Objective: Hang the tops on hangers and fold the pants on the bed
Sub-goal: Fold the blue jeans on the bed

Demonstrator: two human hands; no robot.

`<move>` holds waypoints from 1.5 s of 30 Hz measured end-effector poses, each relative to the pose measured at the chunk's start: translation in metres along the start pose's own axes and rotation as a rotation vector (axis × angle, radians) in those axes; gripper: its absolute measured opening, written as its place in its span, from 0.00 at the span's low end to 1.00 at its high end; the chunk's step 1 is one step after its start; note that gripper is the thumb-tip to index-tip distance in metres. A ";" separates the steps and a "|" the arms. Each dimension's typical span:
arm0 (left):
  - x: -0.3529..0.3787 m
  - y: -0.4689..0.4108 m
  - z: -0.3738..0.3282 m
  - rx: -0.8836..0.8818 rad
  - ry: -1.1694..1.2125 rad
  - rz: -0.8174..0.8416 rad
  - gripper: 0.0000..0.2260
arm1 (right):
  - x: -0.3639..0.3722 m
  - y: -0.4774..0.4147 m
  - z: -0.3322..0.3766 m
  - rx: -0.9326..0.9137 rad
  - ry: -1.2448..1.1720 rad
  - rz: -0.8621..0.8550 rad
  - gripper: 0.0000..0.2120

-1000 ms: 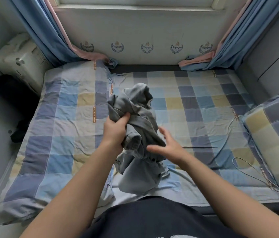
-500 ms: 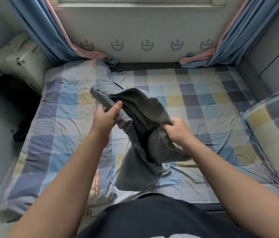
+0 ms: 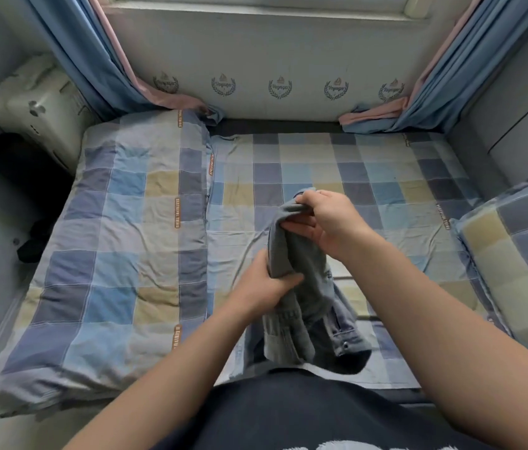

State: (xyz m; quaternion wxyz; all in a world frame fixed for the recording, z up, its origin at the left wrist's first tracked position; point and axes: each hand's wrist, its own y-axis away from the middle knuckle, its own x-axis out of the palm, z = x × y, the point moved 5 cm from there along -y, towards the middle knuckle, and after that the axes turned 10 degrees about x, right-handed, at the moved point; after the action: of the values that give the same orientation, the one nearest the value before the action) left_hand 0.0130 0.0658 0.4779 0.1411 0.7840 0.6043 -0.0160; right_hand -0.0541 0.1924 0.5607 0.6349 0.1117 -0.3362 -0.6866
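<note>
**Checked bed, quilt on the left, pillow on the right**

The bed [image 3: 369, 177] fills the alcove under the window, covered with a sheet of blue, grey and pale yellow squares. A folded quilt [image 3: 119, 254] in the same check lies along its left half, from the far end to the near edge. A matching pillow [image 3: 522, 254] sits at the right edge. At the far corners, the curtain ends [image 3: 373, 113] spill onto the bed. Grey pants [image 3: 301, 306] hang bunched over the near middle; whether their lower end rests on the sheet is unclear.
</note>
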 end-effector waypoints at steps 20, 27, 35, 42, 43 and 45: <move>-0.062 -0.020 -0.017 -0.379 0.533 -0.199 0.10 | -0.012 0.040 -0.078 -0.537 0.825 0.110 0.29; -0.057 -0.013 -0.017 -0.187 0.519 -0.151 0.14 | 0.002 0.030 -0.036 -0.555 0.904 0.059 0.05; -0.014 0.009 -0.002 0.206 0.061 -0.060 0.37 | 0.015 0.019 0.014 -0.441 0.561 -0.068 0.09; -0.028 -0.004 0.029 0.053 -0.269 -0.385 0.35 | 0.022 0.026 0.019 -0.318 0.284 -0.071 0.09; -0.035 -0.005 0.040 0.028 -0.256 -0.419 0.31 | 0.016 0.025 0.020 -0.295 0.227 -0.079 0.09; -0.050 -0.002 0.066 -0.094 -0.270 -0.443 0.17 | 0.001 0.022 0.019 -0.251 0.128 -0.105 0.09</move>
State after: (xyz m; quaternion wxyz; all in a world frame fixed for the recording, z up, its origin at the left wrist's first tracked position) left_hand 0.0069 0.0030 0.4235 0.2500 0.6161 0.7368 -0.1228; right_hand -0.0474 0.1986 0.5884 0.6272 0.0926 -0.2003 -0.7470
